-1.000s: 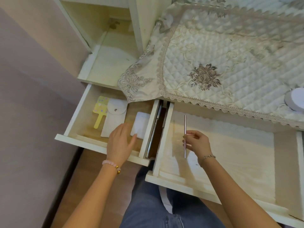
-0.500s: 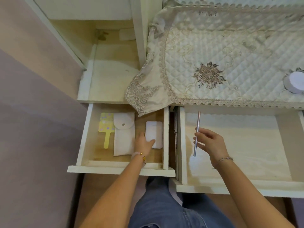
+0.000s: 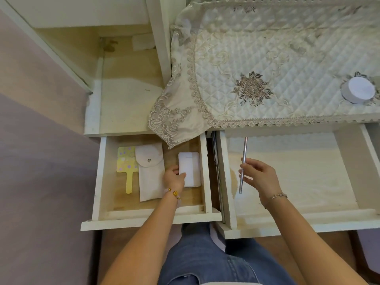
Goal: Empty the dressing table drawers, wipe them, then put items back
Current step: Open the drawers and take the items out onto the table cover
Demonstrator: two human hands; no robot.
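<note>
Two cream drawers stand pulled out below the dressing table. In the left drawer (image 3: 98,177) lie a yellow dotted hand mirror (image 3: 127,167), a white snap pouch (image 3: 151,173) and a white rectangular case (image 3: 190,168). My left hand (image 3: 174,178) rests inside that drawer with its fingers on the case's left edge. Over the wide right drawer (image 3: 349,161), which holds nothing else that I can see, my right hand (image 3: 259,175) pinches a thin silver stick (image 3: 243,164) held upright.
A quilted lace-edged cloth (image 3: 267,58) covers the table top, one corner hanging over the left drawer. A round white jar (image 3: 358,89) sits at its right. An open shelf compartment (image 3: 123,95) is at the left; a lilac wall beside it; my knees below.
The view has swung to look straight down. My left hand moved right inside the left drawer onto the white case. My right hand still holds the silver stick.
</note>
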